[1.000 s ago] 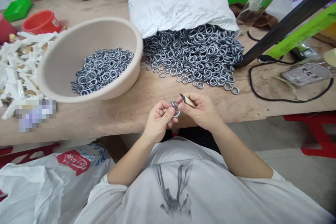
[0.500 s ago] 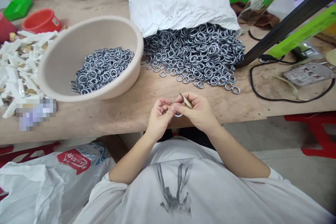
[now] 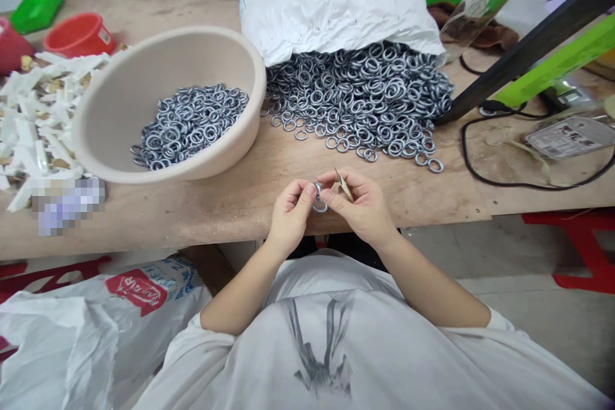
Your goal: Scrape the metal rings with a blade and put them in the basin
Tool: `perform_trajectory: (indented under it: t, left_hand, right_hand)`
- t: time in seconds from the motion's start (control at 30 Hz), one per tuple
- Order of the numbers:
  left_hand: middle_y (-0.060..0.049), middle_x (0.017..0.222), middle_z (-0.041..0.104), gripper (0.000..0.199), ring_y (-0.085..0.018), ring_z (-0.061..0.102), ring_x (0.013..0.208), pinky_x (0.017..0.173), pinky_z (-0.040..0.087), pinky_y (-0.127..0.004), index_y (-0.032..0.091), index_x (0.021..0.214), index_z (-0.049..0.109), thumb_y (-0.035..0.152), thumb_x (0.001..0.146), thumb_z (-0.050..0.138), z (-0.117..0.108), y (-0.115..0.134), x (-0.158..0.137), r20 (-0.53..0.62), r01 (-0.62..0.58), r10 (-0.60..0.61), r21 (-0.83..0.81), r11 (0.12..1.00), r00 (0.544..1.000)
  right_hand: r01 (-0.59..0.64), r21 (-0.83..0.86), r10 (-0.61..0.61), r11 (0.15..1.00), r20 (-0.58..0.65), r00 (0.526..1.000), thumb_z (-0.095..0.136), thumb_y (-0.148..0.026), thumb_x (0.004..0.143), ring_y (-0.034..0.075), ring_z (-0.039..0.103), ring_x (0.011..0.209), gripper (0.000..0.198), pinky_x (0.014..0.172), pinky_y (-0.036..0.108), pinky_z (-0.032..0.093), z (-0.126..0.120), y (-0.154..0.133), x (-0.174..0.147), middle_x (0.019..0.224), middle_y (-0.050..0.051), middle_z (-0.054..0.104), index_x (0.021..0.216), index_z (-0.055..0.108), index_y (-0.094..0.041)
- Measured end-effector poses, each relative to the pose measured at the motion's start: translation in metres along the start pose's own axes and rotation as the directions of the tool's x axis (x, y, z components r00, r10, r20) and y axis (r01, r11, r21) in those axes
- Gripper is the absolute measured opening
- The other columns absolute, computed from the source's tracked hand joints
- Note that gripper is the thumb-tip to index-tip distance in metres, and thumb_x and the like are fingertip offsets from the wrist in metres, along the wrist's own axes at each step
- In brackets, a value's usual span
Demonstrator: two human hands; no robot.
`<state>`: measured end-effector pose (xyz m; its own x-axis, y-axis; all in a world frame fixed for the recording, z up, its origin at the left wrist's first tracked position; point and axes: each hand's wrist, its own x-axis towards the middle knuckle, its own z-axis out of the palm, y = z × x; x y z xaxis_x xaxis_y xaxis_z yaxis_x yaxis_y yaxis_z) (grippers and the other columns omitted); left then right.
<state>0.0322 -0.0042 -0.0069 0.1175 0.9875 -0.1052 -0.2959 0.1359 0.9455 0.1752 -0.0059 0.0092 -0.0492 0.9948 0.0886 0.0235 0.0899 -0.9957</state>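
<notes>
Just above the table's front edge, my left hand [image 3: 289,213] is closed, pinching grey rings [image 3: 319,206] between thumb and forefinger. At least two rings show there, one hanging below the other. My right hand [image 3: 368,208] is closed around a small pointed blade [image 3: 344,187] with a pale, yellowish body, its tip pointing up and away. The right thumb and forefinger reach to the rings' right side; whether they touch them I cannot tell. A large heap of similar rings [image 3: 369,102] spills from a white sack [image 3: 336,13] beyond my hands.
A beige basin [image 3: 100,122] with many rings stands on the left. Farther left lie white scraps [image 3: 29,134] and a red bowl [image 3: 79,35]. A dark slanted bar [image 3: 523,45], a black cable [image 3: 480,176] and a clear bottle [image 3: 475,6] are on the right.
My hands have drawn slightly apart, and the rings between them now show more fully. The blade has turned a little more upright in my right hand. The view has shifted slightly.
</notes>
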Motion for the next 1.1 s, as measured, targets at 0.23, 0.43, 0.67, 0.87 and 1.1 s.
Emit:
perform_trajectory:
  t: [0.23, 0.43, 0.67, 0.87, 1.1]
  left_hand:
    - [0.005, 0.064, 0.051, 0.040, -0.005, 0.037, 0.051, 0.045, 0.031, -0.017, 0.018, 0.080, 0.058, 0.054, 0.082, 0.074, 0.004, -0.004, -0.007, 0.037, 0.105, -0.100, -0.143, 0.984, 0.994]
    - [0.006, 0.056, 0.045, 0.044, -0.004, 0.034, 0.046, 0.042, 0.025, -0.017, 0.017, 0.077, 0.054, 0.055, 0.079, 0.076, 0.004, 0.002, -0.008, 0.073, 0.165, -0.154, -0.169, 0.972, 0.985]
    - [0.006, 0.058, 0.045, 0.044, -0.004, 0.034, 0.044, 0.040, 0.025, -0.017, 0.018, 0.078, 0.054, 0.056, 0.080, 0.075, -0.001, 0.003, -0.007, 0.085, 0.171, -0.161, -0.136, 0.976, 0.983]
    - [0.007, 0.058, 0.043, 0.043, -0.003, 0.032, 0.044, 0.043, 0.029, -0.016, 0.018, 0.080, 0.054, 0.056, 0.080, 0.075, -0.001, 0.006, -0.008, 0.155, 0.187, -0.165, -0.145, 0.972, 0.974]
    - [0.007, 0.058, 0.041, 0.045, -0.003, 0.030, 0.044, 0.041, 0.027, -0.017, 0.018, 0.078, 0.053, 0.058, 0.079, 0.074, -0.001, 0.011, -0.008, 0.163, 0.210, -0.191, -0.106, 0.972, 0.968]
  right_hand:
    - [0.104, -0.042, -0.101, 0.994, 0.053, 0.993, 0.077, -0.041, 0.081, 0.016, 0.062, 0.082, 0.025, 0.077, 0.031, 0.052, 0.003, 0.006, -0.001, 0.090, 0.002, 0.066, 0.096, 0.071, -0.022]
    - [0.126, -0.156, -0.122, 0.980, 0.030, 0.992, 0.063, -0.064, 0.087, 0.016, 0.059, 0.074, 0.044, 0.069, 0.030, 0.045, -0.008, 0.001, 0.002, 0.079, 0.002, 0.064, 0.085, 0.067, -0.020]
    - [0.350, -0.477, -0.256, 0.806, 0.252, 0.933, 0.053, -0.055, 0.097, 0.011, 0.041, 0.054, 0.048, 0.055, 0.027, 0.029, -0.019, -0.010, -0.010, 0.059, -0.002, 0.047, 0.064, 0.051, -0.020]
    - [0.381, -0.517, -0.259, 0.766, 0.294, 0.920, 0.053, -0.051, 0.098, 0.010, 0.038, 0.053, 0.047, 0.054, 0.027, 0.026, -0.020, -0.010, -0.007, 0.057, -0.003, 0.045, 0.062, 0.048, -0.020]
    - [0.392, -0.507, -0.245, 0.767, 0.333, 0.910, 0.055, -0.051, 0.097, 0.009, 0.033, 0.050, 0.050, 0.053, 0.028, 0.024, -0.022, -0.015, -0.009, 0.054, -0.005, 0.042, 0.058, 0.043, -0.020]
